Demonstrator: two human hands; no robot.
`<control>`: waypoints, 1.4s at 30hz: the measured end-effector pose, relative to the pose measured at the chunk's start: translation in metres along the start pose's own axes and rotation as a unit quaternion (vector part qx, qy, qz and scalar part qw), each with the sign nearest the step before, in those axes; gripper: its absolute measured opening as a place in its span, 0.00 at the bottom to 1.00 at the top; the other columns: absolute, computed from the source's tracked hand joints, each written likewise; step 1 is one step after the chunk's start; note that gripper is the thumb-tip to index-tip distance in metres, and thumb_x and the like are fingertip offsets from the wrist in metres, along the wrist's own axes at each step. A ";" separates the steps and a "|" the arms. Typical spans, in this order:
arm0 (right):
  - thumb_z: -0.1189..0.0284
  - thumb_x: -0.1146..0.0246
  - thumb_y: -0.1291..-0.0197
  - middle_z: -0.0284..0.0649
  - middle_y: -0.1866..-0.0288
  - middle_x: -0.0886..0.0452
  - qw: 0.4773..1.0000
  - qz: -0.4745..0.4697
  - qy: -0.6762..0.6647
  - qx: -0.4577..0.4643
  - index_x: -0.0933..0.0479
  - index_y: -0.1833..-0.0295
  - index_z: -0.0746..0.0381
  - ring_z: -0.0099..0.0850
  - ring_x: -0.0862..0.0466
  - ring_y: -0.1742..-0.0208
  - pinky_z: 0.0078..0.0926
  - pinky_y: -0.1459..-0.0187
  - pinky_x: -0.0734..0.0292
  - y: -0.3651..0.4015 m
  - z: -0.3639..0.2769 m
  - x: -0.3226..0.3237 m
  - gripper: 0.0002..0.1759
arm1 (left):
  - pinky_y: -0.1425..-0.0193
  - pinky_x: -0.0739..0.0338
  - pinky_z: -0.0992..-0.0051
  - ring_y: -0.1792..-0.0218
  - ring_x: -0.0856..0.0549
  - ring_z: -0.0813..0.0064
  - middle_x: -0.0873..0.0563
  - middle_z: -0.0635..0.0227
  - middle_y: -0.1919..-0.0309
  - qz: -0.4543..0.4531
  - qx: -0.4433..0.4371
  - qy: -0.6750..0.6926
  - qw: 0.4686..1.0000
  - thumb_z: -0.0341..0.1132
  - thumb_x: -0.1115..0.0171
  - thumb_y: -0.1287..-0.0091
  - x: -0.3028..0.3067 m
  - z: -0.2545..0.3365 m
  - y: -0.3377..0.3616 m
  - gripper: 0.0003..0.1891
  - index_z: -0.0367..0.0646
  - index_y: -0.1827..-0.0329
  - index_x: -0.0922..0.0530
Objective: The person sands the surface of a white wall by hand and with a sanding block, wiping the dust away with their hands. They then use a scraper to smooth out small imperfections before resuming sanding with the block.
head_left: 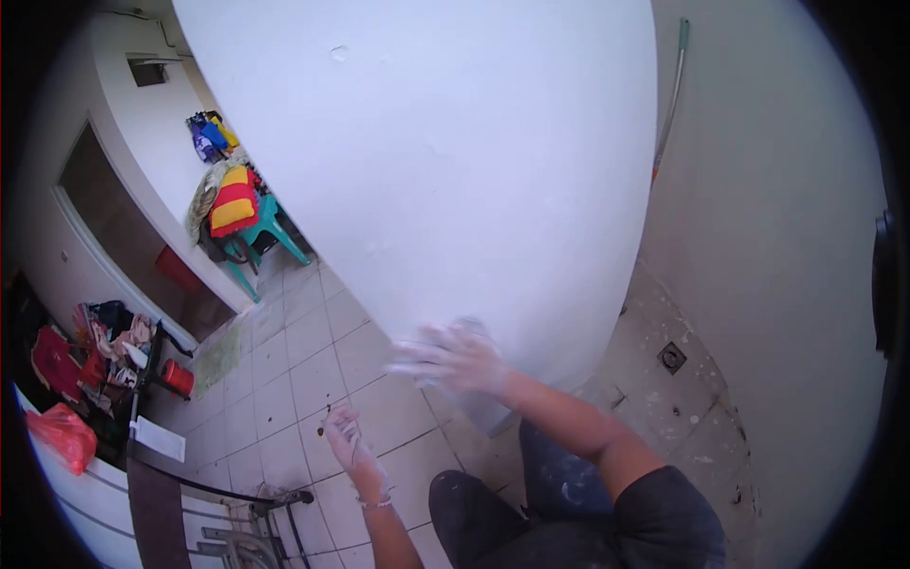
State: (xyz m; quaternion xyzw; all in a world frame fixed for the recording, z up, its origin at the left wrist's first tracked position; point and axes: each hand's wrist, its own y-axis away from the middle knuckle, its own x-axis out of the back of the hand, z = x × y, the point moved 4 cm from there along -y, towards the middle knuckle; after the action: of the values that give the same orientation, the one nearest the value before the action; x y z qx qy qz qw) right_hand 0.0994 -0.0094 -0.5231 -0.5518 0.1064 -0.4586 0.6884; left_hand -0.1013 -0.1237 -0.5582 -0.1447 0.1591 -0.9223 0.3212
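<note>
A broad white wall or pillar [445,161], with small dents in its surface, fills the middle of the view and narrows toward the floor. My right hand [455,358] is at its lower left edge, slightly blurred. The fingers are stretched out and appear to lie against the white surface, with white powder or paste on them. Lower and to the left, my left hand [351,446] is held up in the air above the floor, apart from the wall. Its fingers are curled in, with white smears on the skin, and nothing shows in them. A bracelet [375,503] circles the left wrist.
Stained tiles [294,379] cover the floor, with a drain [671,357] at right. A green-tipped pole [681,57] leans on the right wall. At left are a teal plastic stool [270,228] with a red-yellow cushion [234,204], a red bucket [176,377] and a red plastic bag [64,436].
</note>
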 end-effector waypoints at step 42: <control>0.41 0.60 0.29 0.29 0.17 0.44 0.998 -0.013 0.066 -0.016 0.37 0.24 0.27 0.49 0.48 0.17 0.56 0.21 0.59 -0.081 0.161 0.085 0.30 | 0.44 0.30 0.60 0.48 0.24 0.59 0.24 0.57 0.47 0.011 -0.510 -0.245 0.825 0.30 0.43 0.39 0.001 0.060 -0.055 0.20 0.42 0.43 0.21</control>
State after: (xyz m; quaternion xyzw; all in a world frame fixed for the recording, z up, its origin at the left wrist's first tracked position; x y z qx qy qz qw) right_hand 0.2100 0.0363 -0.3637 -0.5329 0.1519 -0.5008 0.6649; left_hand -0.1097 -0.0957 -0.4822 -0.5070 0.5243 -0.6407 0.2399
